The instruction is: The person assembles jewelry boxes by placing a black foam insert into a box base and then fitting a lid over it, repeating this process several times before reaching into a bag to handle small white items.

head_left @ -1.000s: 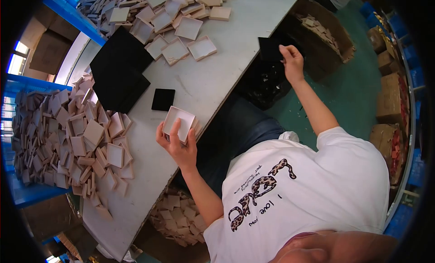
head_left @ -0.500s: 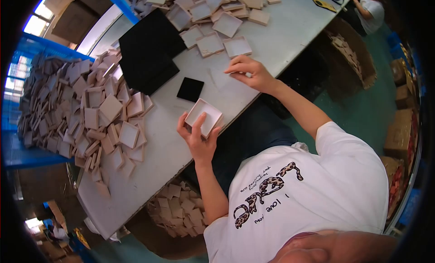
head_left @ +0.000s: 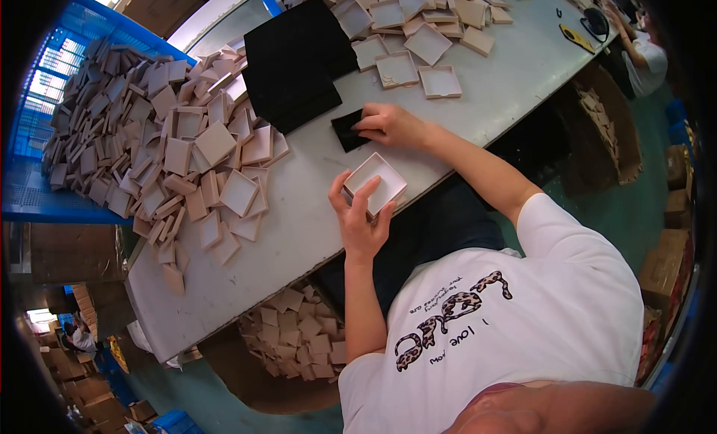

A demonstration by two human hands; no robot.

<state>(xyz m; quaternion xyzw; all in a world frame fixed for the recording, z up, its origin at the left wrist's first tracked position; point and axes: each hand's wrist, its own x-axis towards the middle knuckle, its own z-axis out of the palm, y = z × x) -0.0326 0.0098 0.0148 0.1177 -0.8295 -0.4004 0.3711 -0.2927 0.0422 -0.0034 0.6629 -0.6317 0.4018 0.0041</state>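
Note:
A shallow pale pink open box (head_left: 379,178) with a white inside sits in my left hand (head_left: 364,221). The fingers of that hand wrap round its sides, and one finger reaches over the rim into it. My right hand (head_left: 396,125) is closed at a small black square pad (head_left: 346,132) on the table, its fingertips pinching the pad's right part and partly covering it. Larger black sheets (head_left: 295,64) lie overlapped just beyond the pad.
A big heap of pink box pieces (head_left: 179,150) spills from a blue crate (head_left: 67,199) at the left. More open boxes (head_left: 429,42) lie at the back of the white table (head_left: 246,284). Below its edge stands a carton of pieces (head_left: 299,337). Another person (head_left: 646,60) sits far right.
My right hand has come down from the air onto the small black pad. My left hand still holds the box. The whole view has shifted, with the table scene moving rightward.

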